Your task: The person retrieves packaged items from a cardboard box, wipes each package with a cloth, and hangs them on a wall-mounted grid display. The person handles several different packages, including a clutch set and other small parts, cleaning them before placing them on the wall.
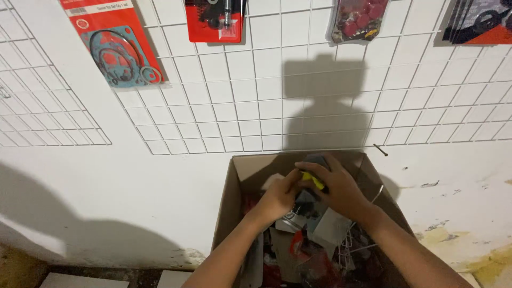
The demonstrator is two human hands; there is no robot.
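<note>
An open cardboard box (228,198) stands against a white wall, filled with packaged parts in red, grey and clear wrapping. Both my hands reach into it. My right hand (335,185) grips a dark packet with a yellow label (313,180) near the box's far side. My left hand (278,196) closes on the same packet from the left. What lies beneath the hands is hidden.
A white wire grid panel (256,106) covers the wall above the box. Packaged items hang on it: a red gasket card (114,45) at left, a red blister pack (214,20), a clear bag of red pieces (357,20), dark packets (480,21) at right. A second grid (37,117) is further left.
</note>
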